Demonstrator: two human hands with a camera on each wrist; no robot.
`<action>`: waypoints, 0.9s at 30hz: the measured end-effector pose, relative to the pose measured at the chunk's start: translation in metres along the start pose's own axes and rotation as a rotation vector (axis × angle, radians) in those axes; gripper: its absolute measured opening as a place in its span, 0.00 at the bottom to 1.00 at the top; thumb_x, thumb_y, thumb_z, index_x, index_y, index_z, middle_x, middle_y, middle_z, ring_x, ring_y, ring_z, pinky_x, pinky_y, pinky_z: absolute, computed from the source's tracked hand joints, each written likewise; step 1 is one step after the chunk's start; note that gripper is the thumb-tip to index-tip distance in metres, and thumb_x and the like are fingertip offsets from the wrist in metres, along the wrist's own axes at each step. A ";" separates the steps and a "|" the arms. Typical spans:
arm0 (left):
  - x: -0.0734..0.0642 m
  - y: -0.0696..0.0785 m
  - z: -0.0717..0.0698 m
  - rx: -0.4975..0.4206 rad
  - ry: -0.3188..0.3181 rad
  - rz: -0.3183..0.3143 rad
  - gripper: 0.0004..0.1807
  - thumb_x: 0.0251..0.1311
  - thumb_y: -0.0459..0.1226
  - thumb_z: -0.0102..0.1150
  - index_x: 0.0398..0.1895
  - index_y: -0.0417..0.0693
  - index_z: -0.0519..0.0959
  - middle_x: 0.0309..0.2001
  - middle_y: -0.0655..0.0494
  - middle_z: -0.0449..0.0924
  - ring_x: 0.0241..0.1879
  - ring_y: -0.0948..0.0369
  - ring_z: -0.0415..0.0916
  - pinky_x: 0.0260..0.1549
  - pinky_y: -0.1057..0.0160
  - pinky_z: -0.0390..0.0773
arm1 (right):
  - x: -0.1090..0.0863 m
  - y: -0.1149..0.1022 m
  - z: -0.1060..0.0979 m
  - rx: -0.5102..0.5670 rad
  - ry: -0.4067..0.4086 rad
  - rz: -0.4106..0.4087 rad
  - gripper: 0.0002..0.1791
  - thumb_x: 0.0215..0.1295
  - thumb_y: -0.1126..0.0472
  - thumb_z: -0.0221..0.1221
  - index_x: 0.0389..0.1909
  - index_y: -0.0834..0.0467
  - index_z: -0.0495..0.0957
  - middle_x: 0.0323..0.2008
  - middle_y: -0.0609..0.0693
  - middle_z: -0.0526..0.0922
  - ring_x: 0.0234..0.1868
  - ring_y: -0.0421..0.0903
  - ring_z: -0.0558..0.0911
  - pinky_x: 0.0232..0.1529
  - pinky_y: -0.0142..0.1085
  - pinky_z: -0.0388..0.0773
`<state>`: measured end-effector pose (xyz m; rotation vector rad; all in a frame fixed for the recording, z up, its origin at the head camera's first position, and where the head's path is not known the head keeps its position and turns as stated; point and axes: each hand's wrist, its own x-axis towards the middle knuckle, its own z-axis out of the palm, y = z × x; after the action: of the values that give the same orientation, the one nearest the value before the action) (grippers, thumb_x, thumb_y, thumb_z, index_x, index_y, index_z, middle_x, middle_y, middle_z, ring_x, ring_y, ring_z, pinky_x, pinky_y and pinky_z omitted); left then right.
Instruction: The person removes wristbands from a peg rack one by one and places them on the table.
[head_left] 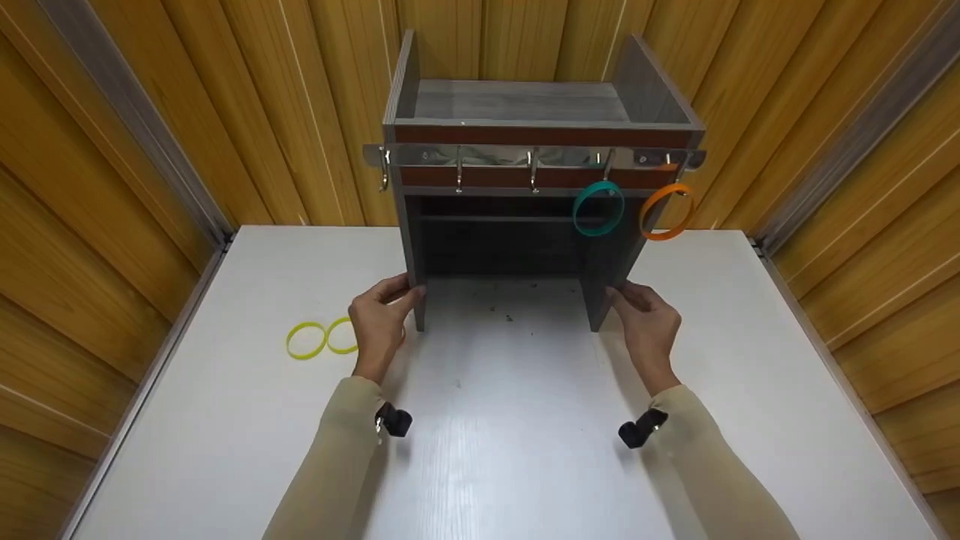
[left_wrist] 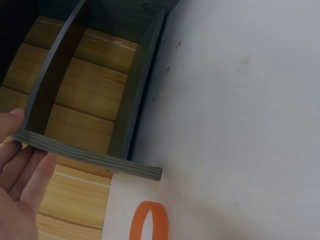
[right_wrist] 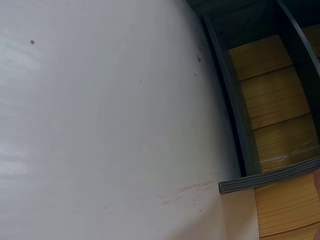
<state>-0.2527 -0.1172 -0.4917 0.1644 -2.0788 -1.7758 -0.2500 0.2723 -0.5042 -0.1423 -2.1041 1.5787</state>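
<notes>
head looks forward-down; closer wrist views share the shelf.

In the head view, the left grip partly hides a yellow band.

Bright bands and wood-patterned walls are surrounding a white desk.
Two yellow bands, the first and the second, are lying flat on the desk's left side, just beside each other, the second partly hidden; an orange band is showing at the left wrist view's lower edge. Higher up, a teal band and another orange band are hanging near each other. Small dark specks are dotting the desk, and reddish scratches are marking it. Wooden panels are rising behind, with grey metal strips running up the corners.
</notes>
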 end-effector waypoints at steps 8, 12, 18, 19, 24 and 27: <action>0.000 -0.008 0.007 0.025 0.084 0.096 0.08 0.57 0.28 0.78 0.40 0.39 0.91 0.39 0.48 0.91 0.42 0.53 0.90 0.37 0.69 0.87 | -0.001 -0.001 0.000 -0.037 0.002 -0.010 0.15 0.67 0.58 0.74 0.48 0.64 0.89 0.45 0.56 0.91 0.43 0.37 0.89 0.44 0.26 0.84; 0.001 -0.010 0.009 -0.021 0.078 0.127 0.08 0.57 0.26 0.77 0.40 0.37 0.90 0.40 0.46 0.91 0.43 0.51 0.90 0.39 0.67 0.87 | 0.000 -0.001 -0.001 -0.040 0.005 0.009 0.15 0.67 0.57 0.74 0.49 0.63 0.89 0.46 0.55 0.91 0.44 0.37 0.89 0.44 0.26 0.84; -0.001 -0.012 0.011 -0.082 0.066 0.127 0.17 0.57 0.25 0.78 0.50 0.37 0.89 0.45 0.45 0.90 0.47 0.50 0.90 0.41 0.66 0.88 | 0.000 -0.001 -0.002 -0.058 -0.004 0.043 0.17 0.67 0.55 0.74 0.50 0.62 0.89 0.47 0.54 0.91 0.44 0.36 0.88 0.45 0.25 0.83; -0.002 -0.012 0.011 -0.081 0.067 0.126 0.18 0.56 0.26 0.78 0.51 0.38 0.89 0.45 0.45 0.90 0.47 0.50 0.90 0.41 0.66 0.87 | 0.000 -0.001 -0.001 -0.056 -0.006 0.042 0.17 0.67 0.55 0.74 0.50 0.62 0.89 0.47 0.55 0.91 0.44 0.36 0.88 0.45 0.26 0.83; 0.000 -0.012 0.012 -0.062 0.069 0.120 0.17 0.55 0.27 0.80 0.49 0.38 0.90 0.45 0.44 0.90 0.47 0.50 0.90 0.41 0.66 0.87 | 0.000 -0.002 -0.002 -0.040 -0.002 0.028 0.16 0.67 0.57 0.74 0.49 0.63 0.89 0.46 0.55 0.91 0.43 0.37 0.89 0.44 0.26 0.84; 0.002 -0.011 0.011 -0.031 0.074 0.117 0.15 0.56 0.27 0.79 0.48 0.39 0.91 0.45 0.46 0.91 0.47 0.51 0.90 0.40 0.67 0.87 | 0.000 -0.001 -0.002 -0.047 -0.002 0.025 0.16 0.67 0.55 0.74 0.49 0.62 0.89 0.46 0.54 0.91 0.43 0.36 0.89 0.45 0.26 0.83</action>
<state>-0.2605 -0.1096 -0.5033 0.0970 -1.9671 -1.7053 -0.2489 0.2734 -0.5025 -0.1842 -2.1497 1.5452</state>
